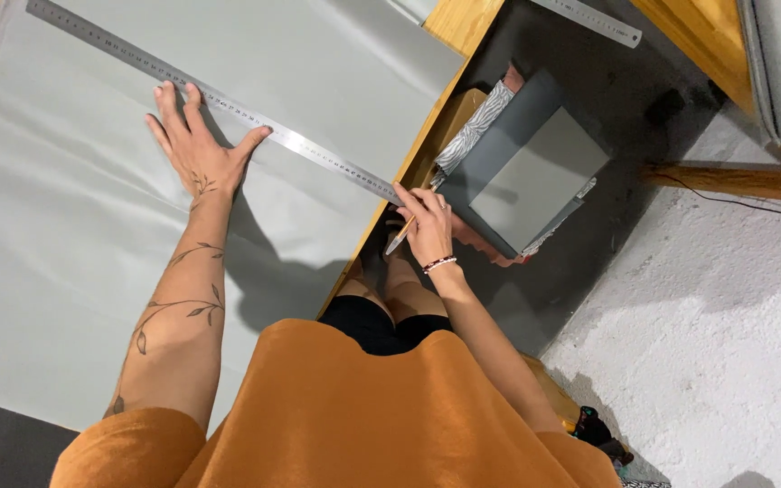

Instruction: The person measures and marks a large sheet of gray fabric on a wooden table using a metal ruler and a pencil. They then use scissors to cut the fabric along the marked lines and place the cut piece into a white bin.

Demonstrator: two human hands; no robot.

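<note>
A large sheet of pale grey material [74, 235] lies flat over a wooden table [449, 23]. A long steel ruler [318, 154] runs diagonally across it. My left hand [196, 145] presses flat on the sheet with spread fingers, its fingertips touching the ruler. My right hand [427, 226] sits at the ruler's near end by the table edge, pinching a thin pencil-like tool [399, 237] whose tip points down beside that edge.
Below the table edge stands a stack of folded fabric and grey boards [526, 176]. A second steel ruler [589, 20] lies at the top. Wooden beams [725, 176] and a rough white floor [725, 343] fill the right side.
</note>
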